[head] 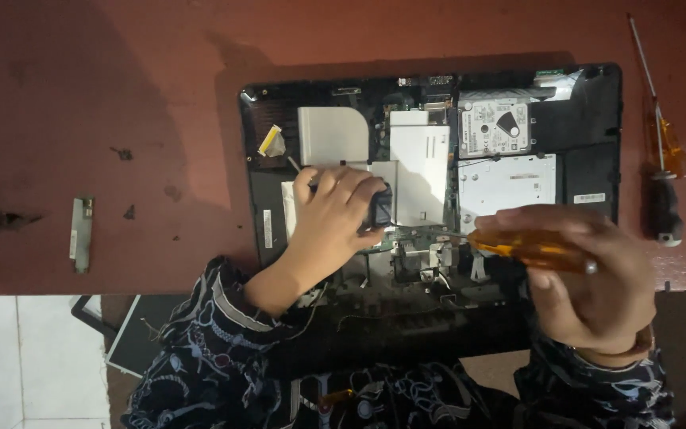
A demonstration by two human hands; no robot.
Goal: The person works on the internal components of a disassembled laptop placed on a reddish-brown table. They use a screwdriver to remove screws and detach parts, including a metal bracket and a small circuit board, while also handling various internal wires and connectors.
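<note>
An opened black laptop chassis [589, 119] lies on a reddish-brown table, its boards and metal shields exposed. My left hand [331, 218] rests on the middle of the chassis, fingers closed around a small dark part [380, 208]. My right hand [589, 274] holds a screwdriver with an amber translucent handle [529, 248]; its shaft points left toward the green circuit board [406, 236] next to my left hand. A silver hard drive [495, 127] sits in the upper right of the chassis.
Two more screwdrivers [662, 151] lie on the table right of the laptop. A small metal bracket [81, 233] lies at the left. A flat panel [132, 338] leans below the table edge by white floor tiles [33, 357]. Patterned sleeves cover my arms.
</note>
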